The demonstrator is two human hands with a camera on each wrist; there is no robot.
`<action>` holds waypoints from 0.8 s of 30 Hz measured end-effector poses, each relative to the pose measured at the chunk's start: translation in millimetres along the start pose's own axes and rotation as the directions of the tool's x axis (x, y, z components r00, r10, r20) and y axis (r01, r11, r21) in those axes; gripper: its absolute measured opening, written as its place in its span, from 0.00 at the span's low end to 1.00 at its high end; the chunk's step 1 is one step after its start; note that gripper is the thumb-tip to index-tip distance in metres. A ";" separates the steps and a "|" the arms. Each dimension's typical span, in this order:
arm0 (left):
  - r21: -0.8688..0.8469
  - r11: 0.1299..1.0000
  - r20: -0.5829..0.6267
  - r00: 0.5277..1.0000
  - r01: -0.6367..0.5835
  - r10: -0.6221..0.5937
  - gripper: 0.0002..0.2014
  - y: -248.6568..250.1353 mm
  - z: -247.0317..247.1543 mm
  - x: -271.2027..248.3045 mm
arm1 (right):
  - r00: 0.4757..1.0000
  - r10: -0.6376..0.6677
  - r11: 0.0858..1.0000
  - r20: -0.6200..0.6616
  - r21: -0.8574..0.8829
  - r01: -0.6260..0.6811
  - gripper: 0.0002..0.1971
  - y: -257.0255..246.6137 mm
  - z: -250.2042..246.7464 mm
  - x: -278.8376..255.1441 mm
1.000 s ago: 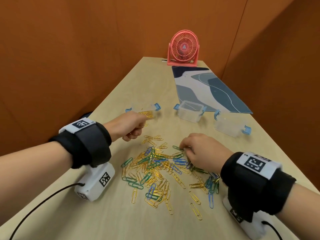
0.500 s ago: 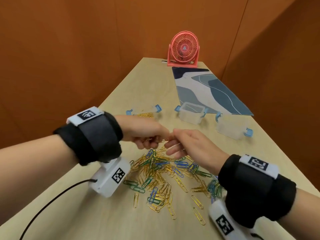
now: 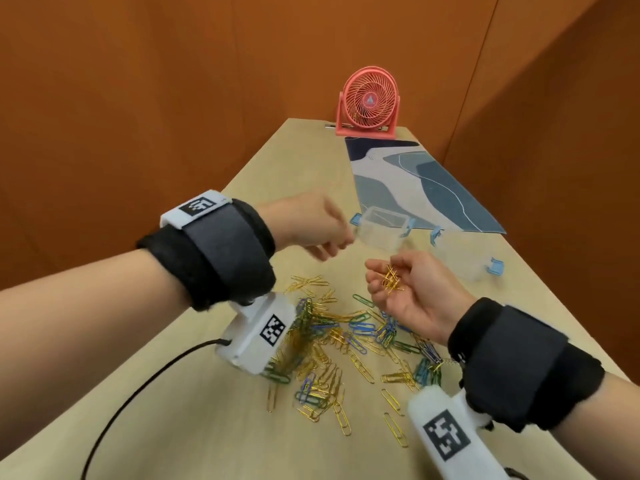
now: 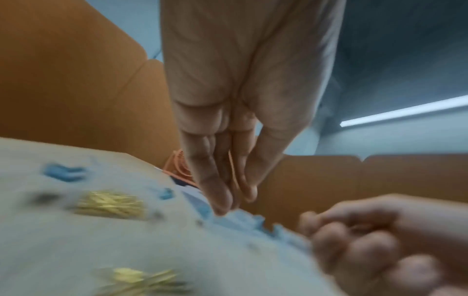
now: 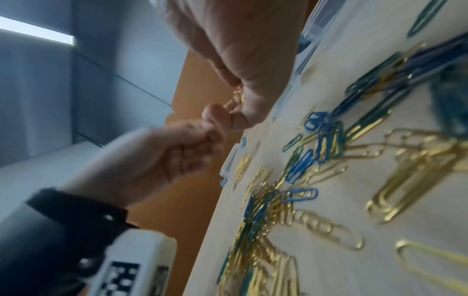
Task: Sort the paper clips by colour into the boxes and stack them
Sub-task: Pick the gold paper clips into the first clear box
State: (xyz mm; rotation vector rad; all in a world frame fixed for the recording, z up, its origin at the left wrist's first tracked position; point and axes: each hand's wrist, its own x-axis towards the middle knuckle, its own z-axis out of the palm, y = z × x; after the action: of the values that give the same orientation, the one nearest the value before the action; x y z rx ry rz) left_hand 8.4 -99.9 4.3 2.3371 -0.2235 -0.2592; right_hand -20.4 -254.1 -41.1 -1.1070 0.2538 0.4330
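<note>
Nearest on the desk point(image 3: 166, 427) lies a loose heap of paper clips point(image 3: 332, 344) — gold, blue and green mixed — spread from the middle toward the near right edge, with a few gold ones apart at the near side. A black cable point(image 3: 138, 386) runs across the near left of the desk. Above the far side of the heap the right hand point(image 3: 408, 292) is turned palm up, its fingers curled loosely round a small bunch of gold clips point(image 3: 391, 280) cupped in the palm. Just left of it and a little farther, the left hand point(image 3: 311, 230) is raised off the desk with fingers and thumb drawn together; the left wrist view shows a thin gold clip point(image 4: 234, 174) pinched between them. Beyond the hands stand clear boxes with blue latches: a middle box point(image 3: 381, 228) just past the left fingertips and a right box point(image 3: 464, 261) near the desk's right edge. The left wrist view, though blurred, shows gold clips point(image 4: 108, 205) gathered between blue latches farther left. Farther on lies a blue patterned mat point(image 3: 415, 185), and at the far end stands a pink fan point(image 3: 369, 102).
</note>
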 end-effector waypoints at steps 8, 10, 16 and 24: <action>0.582 0.810 0.072 0.989 0.067 -0.133 0.22 -60.5 18.0 13.1 | 0.998 0.050 0.962 -0.044 -0.265 -0.060 0.16 0.3 -11.8 -3.0; 0.516 0.857 0.112 0.990 0.011 -0.080 0.24 -59.3 23.3 13.3 | 0.997 0.058 0.951 -0.046 -0.301 -0.069 0.15 0.7 -13.0 -3.2; 0.432 0.895 0.152 0.987 -0.110 0.048 0.19 -56.3 36.9 14.0 | 0.997 0.044 0.933 -0.060 -0.355 -0.062 0.15 -1.3 -15.3 -6.2; 0.352 0.926 0.175 0.982 -0.134 0.075 0.07 -44.2 45.7 1.3 | 0.995 0.074 0.927 -0.059 -0.364 -0.091 0.16 -1.1 -15.5 -10.3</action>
State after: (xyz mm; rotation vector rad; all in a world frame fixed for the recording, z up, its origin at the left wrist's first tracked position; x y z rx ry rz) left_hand 1.8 -100.4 -58.9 2.6605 -0.5127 -0.3787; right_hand -28.8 -270.7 -42.7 -1.4781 0.2654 0.5461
